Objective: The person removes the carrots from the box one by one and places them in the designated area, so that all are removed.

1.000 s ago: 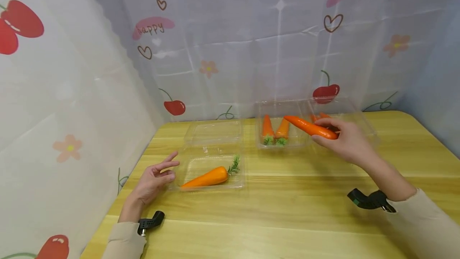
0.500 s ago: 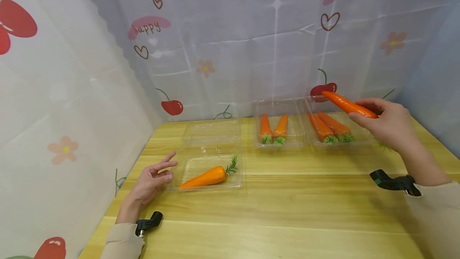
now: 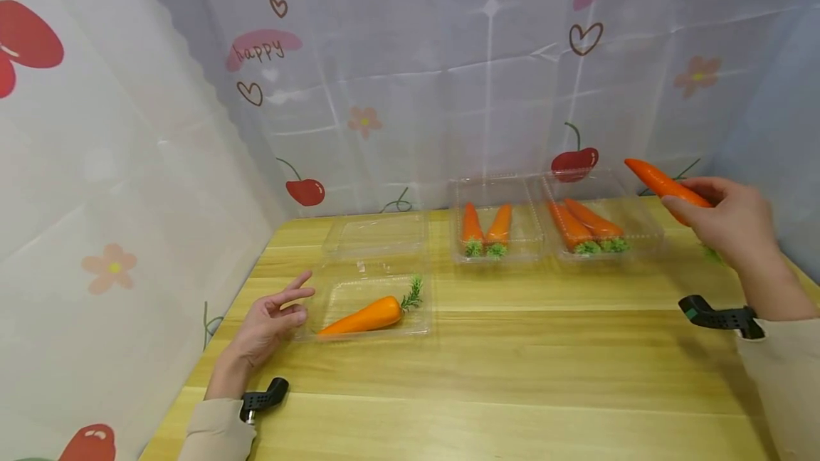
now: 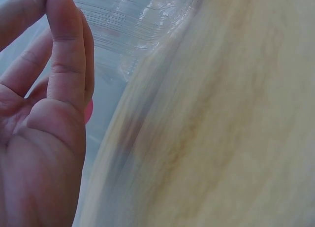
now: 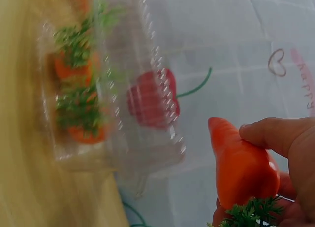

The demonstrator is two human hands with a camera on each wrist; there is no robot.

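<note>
Head view shows the left hand [image 3: 269, 322] at the left edge of an open clear plastic clamshell container [image 3: 346, 294], thumb and forefinger brought close together and two fingers reaching out beyond them; I cannot tell whether they pinch the rim. The right hand [image 3: 733, 223], raised at the far right, grips an orange-red toy carrot [image 3: 666, 183] between thumb and fingers. This carrot is in the air, right of the right-hand container [image 3: 647, 233], its long axis aslant: narrow tip up and to the left, thick end and greens down to the right. Inside the open container, the lighter orange carrot [image 3: 368, 316] lies with its tip to the lower left and greens to the upper right. On the backdrop [image 3: 410, 41], "happy" can be read twice, each on a pink smear.
</note>
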